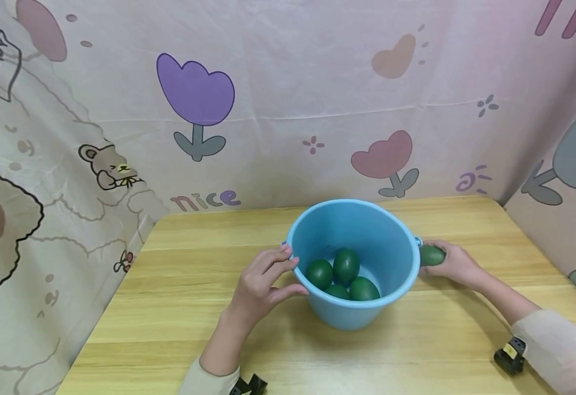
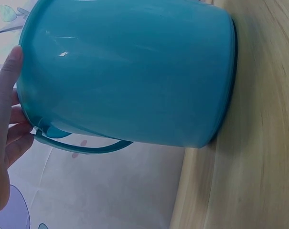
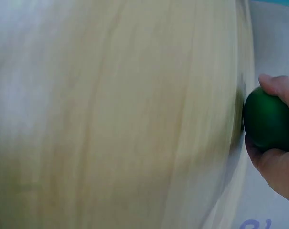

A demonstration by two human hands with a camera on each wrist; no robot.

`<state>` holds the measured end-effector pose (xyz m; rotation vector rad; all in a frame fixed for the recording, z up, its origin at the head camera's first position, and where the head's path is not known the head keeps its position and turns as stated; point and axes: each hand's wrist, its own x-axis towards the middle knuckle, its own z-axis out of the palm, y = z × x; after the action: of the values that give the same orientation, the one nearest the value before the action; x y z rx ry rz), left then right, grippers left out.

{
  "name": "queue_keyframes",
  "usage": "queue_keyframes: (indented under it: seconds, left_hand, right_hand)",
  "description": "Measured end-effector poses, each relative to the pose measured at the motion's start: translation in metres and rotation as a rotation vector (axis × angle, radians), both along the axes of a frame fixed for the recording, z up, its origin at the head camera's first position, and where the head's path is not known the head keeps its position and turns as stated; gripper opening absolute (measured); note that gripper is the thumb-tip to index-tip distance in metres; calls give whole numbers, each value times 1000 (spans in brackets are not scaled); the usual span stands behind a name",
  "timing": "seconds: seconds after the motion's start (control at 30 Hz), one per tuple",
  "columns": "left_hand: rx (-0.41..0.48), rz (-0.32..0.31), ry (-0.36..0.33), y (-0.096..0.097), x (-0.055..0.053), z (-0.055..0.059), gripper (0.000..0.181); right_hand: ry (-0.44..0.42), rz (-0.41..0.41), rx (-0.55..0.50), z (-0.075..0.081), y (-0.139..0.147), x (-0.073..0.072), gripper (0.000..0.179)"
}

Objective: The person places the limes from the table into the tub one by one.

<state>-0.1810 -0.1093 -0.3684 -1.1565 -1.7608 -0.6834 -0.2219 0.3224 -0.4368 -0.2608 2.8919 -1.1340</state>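
A light blue bucket [image 1: 347, 315] stands upright on the wooden table, with several dark green oval fruits [image 1: 346, 266] at its bottom. My left hand [image 1: 260, 282] holds the bucket's left rim, fingertips at the edge and thumb lower along the front. In the left wrist view, the thumb and fingers of the left hand [image 2: 5, 119] lie at the rim beside the handle [image 2: 87, 149]. Right of the bucket, my right hand [image 1: 453, 263] grips another dark green oval fruit [image 1: 432, 255]. In the right wrist view, thumb and fingers wrap this smooth fruit [image 3: 268, 119] from both sides.
The wooden table [image 1: 169, 318] reaches back to a patterned cloth [image 1: 278, 109] hanging behind it, and more cloth hangs on both sides. A small black wrist camera [image 1: 510, 355] sits at the right sleeve, another [image 1: 248, 385] at the left.
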Motion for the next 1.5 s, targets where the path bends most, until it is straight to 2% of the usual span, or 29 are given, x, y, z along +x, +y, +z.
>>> queue_keyframes:
  seconds: [0.23, 0.5, 0.63, 0.93, 1.23, 1.5]
  left_hand:
    - [-4, -1, -13, 0, 0, 0, 51]
    - [-7, 5, -24, -1, 0, -1, 51]
    - [-9, 10, -25, -1, 0, -1, 51]
    - [-7, 10, -30, 0, 0, -1, 50]
    - [3, 5, -25, 0, 1, -2, 51]
    - [8, 1, -19, 0, -1, -3, 51]
  right_hand:
    - [-49, 57, -50, 4, 0, 2, 76]
    - [-118, 169, -213, 14, 7, 1, 65]
    - [-128, 222, -263, 21, 12, 0, 61]
    - [-139, 360, -282, 44, 15, -2, 51]
    - [-101, 377, -226, 68, 15, -6, 53]
    - [-169, 425, -238, 89, 14, -10, 54]
